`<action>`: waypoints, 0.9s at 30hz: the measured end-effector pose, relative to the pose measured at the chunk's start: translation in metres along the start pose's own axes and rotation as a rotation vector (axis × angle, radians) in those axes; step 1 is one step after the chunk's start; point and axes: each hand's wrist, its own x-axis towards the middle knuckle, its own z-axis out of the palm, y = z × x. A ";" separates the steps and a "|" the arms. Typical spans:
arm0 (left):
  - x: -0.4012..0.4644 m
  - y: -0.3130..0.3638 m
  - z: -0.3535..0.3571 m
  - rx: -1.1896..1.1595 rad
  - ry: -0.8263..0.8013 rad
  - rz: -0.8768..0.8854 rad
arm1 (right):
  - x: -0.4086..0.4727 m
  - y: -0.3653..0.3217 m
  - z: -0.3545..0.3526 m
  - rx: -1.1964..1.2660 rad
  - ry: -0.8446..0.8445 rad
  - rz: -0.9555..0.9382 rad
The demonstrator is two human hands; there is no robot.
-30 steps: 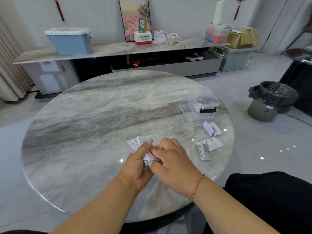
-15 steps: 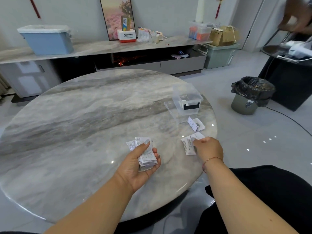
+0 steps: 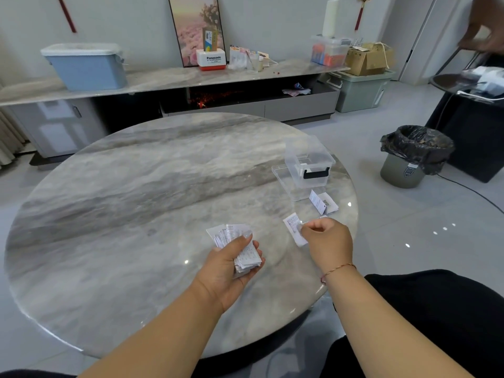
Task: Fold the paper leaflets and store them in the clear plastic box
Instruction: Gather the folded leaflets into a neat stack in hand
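Observation:
My left hand grips a small stack of folded paper leaflets above the round marble table. To its right, my right hand pinches a white leaflet off the table surface. Another half-folded leaflet lies farther back near the table's right edge. Behind it stands the clear plastic box with a black handle, open, resting beside or on its clear lid.
A bin lined with a black bag stands on the floor to the right. A low marble sideboard with a blue tub runs along the back wall. Another person's hand shows at the top right.
My right hand left the stack in my left hand, moved right and took hold of a leaflet lying on the table. The camera view shifted rightward.

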 end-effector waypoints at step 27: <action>-0.017 0.013 -0.010 -0.122 -0.353 -0.138 | -0.054 -0.044 0.020 -0.110 -0.505 -0.868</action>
